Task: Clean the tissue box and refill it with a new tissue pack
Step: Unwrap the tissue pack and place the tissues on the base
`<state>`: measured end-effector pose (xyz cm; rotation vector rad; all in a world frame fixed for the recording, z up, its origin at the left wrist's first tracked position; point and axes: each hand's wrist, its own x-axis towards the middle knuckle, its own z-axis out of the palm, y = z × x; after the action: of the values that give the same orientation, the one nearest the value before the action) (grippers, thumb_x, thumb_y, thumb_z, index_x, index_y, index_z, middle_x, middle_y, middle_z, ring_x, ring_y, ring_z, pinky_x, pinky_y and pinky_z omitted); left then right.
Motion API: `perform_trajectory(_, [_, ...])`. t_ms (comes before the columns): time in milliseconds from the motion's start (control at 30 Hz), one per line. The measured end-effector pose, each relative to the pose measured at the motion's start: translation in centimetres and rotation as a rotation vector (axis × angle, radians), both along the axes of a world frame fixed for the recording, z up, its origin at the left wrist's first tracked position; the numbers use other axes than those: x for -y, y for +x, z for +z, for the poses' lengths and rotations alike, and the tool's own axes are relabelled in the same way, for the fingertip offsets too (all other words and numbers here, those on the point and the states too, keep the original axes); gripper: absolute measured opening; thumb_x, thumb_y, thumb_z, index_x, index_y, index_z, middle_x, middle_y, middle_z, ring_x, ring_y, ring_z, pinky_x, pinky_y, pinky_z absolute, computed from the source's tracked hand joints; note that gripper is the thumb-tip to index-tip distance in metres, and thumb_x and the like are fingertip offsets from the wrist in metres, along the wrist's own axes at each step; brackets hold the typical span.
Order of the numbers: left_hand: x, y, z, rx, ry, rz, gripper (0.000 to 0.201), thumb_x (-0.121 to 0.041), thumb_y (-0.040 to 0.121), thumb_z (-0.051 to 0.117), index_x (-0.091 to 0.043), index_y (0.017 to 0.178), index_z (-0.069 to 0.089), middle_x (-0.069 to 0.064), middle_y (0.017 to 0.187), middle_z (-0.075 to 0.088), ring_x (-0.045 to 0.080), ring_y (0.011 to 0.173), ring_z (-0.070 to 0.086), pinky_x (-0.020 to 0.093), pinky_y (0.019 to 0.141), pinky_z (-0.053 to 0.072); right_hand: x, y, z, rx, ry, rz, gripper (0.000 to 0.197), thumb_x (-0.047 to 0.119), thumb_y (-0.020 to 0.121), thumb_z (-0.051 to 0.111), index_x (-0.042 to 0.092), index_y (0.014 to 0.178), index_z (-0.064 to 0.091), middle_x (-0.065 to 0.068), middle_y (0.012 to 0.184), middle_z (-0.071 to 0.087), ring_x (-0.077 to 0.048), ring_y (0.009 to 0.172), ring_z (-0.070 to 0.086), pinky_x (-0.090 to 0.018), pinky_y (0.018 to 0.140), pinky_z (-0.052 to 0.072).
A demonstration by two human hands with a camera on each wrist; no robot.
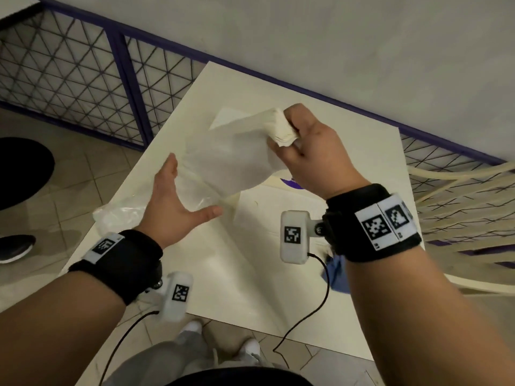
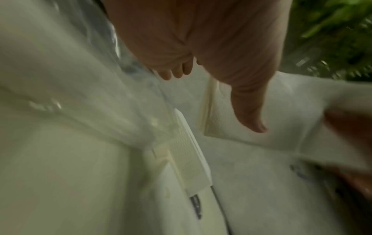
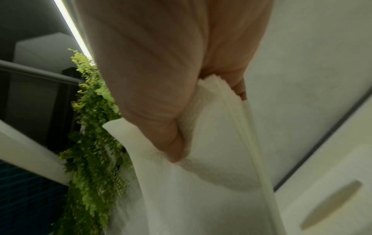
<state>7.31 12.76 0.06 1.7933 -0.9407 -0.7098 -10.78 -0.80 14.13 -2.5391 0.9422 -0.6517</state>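
Note:
My right hand [image 1: 289,129] grips the upper end of a stack of white tissues [image 1: 231,160] above the white table [image 1: 223,274]; the stack hangs down to the left. In the right wrist view the thumb and fingers of that hand [image 3: 207,125] pinch the folded tissues [image 3: 201,182]. My left hand [image 1: 192,188] is open with the thumb spread, at the stack's lower end. A clear plastic wrapper [image 1: 119,215] trails from there over the table's left edge and shows beside the left palm [image 2: 90,95]. A flat white tissue box [image 1: 267,213] lies under my right wrist, its slot [image 3: 330,205] facing up.
A blue cloth [image 1: 337,274] lies near the table's right edge. A white woven chair [image 1: 459,196] stands to the right. A purple-framed mesh fence [image 1: 69,71] runs behind the table. A shoe [image 1: 14,246] and a black round thing [image 1: 22,171] are on the floor at left.

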Motion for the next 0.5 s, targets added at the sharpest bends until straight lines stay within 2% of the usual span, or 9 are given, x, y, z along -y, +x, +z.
perform_trajectory(33, [0.6, -0.5, 0.3, -0.178, -0.058, 0.007, 0.136, -0.050, 0.048, 0.089, -0.029, 0.152, 0.003, -0.009, 0.154, 0.021, 0.009, 0.139, 0.027, 0.040, 0.116, 0.027, -0.2, -0.9, -0.3, 0.022, 0.066, -0.017, 0.020, 0.023, 0.090, 0.059, 0.009, 0.103, 0.052, -0.001, 0.079, 0.061, -0.018, 0.070, 0.056, -0.035, 0.066, 0.048])
perform_trajectory(100, [1.8, -1.4, 0.9, -0.451, -0.139, 0.002, 0.135, -0.032, 0.046, 0.092, -0.040, 0.149, 0.004, -0.008, 0.151, 0.030, 0.011, 0.133, 0.040, 0.039, 0.109, 0.038, -0.6, -2.7, -1.2, 0.072, 0.192, -0.047, 0.018, 0.023, 0.090, 0.061, 0.010, 0.100, 0.053, 0.007, 0.076, 0.058, -0.003, 0.068, 0.053, -0.018, 0.064, 0.042])
perform_trajectory(167, [2.7, -2.2, 1.4, -0.566, -0.178, -0.036, 0.125, -0.013, 0.053, 0.085, -0.043, 0.147, 0.008, -0.006, 0.144, 0.039, 0.009, 0.124, 0.049, 0.032, 0.098, 0.048, -1.2, -4.5, -2.6, 0.117, 0.305, -0.114, 0.017, 0.023, 0.090, 0.062, 0.011, 0.100, 0.054, 0.003, 0.082, 0.062, -0.005, 0.071, 0.054, -0.019, 0.065, 0.041])
perform_trajectory(200, [3.0, -2.5, 1.3, -0.567, -0.176, -0.058, 0.118, -0.005, 0.057, 0.082, -0.041, 0.146, 0.013, -0.007, 0.137, 0.045, 0.008, 0.120, 0.052, 0.030, 0.095, 0.049, -1.4, -5.5, -3.6, 0.157, 0.367, -0.166, 0.016, 0.023, 0.090, 0.063, 0.014, 0.101, 0.055, 0.001, 0.084, 0.065, -0.007, 0.071, 0.056, -0.021, 0.066, 0.043])
perform_trajectory(267, [3.4, -3.3, 0.9, -0.496, -0.126, -0.112, 0.098, 0.002, 0.063, 0.081, -0.037, 0.136, 0.030, -0.008, 0.122, 0.053, 0.010, 0.113, 0.056, 0.034, 0.095, 0.049, -1.9, -7.5, -6.0, 0.275, 0.498, -0.260, 0.019, 0.021, 0.089, 0.064, 0.022, 0.106, 0.054, 0.008, 0.086, 0.066, -0.001, 0.073, 0.060, -0.019, 0.072, 0.047])
perform_trajectory(333, [3.3, -4.2, 0.1, -0.356, -0.025, -0.186, 0.071, -0.004, 0.067, 0.083, -0.036, 0.118, 0.047, -0.004, 0.112, 0.060, 0.018, 0.109, 0.060, 0.036, 0.096, 0.049, -2.6, -9.4, -8.7, 0.355, 0.611, -0.311, 0.029, 0.018, 0.089, 0.065, 0.024, 0.115, 0.053, 0.009, 0.098, 0.067, 0.000, 0.088, 0.064, -0.018, 0.081, 0.051])
perform_trajectory(367, [3.2, -4.8, -0.3, -0.310, 0.017, -0.211, 0.057, -0.005, 0.071, 0.081, -0.034, 0.110, 0.052, -0.004, 0.105, 0.064, 0.019, 0.103, 0.063, 0.032, 0.092, 0.051, -3.0, -10.3, -9.8, 0.380, 0.675, -0.332, 0.030, 0.015, 0.090, 0.064, 0.023, 0.116, 0.053, 0.008, 0.100, 0.067, 0.002, 0.088, 0.065, -0.016, 0.079, 0.051])
perform_trajectory(433, [2.7, -5.8, -1.1, -0.280, 0.051, -0.242, 0.039, 0.001, 0.077, 0.074, -0.028, 0.096, 0.055, -0.011, 0.087, 0.068, 0.011, 0.084, 0.066, 0.015, 0.076, 0.052, -3.9, -11.8, -12.0, 0.408, 0.776, -0.372, 0.027, 0.006, 0.089, 0.063, 0.023, 0.108, 0.055, 0.011, 0.095, 0.066, 0.004, 0.083, 0.065, -0.009, 0.072, 0.049])
perform_trajectory(500, [2.3, -6.4, -2.0, -0.254, 0.071, -0.251, 0.037, 0.006, 0.078, 0.071, -0.026, 0.088, 0.056, -0.011, 0.080, 0.065, 0.005, 0.074, 0.063, 0.009, 0.065, 0.047, -4.7, -12.9, -14.1, 0.395, 0.805, -0.424, 0.031, 0.005, 0.086, 0.067, 0.030, 0.101, 0.057, 0.011, 0.093, 0.067, -0.006, 0.087, 0.064, -0.018, 0.076, 0.052])
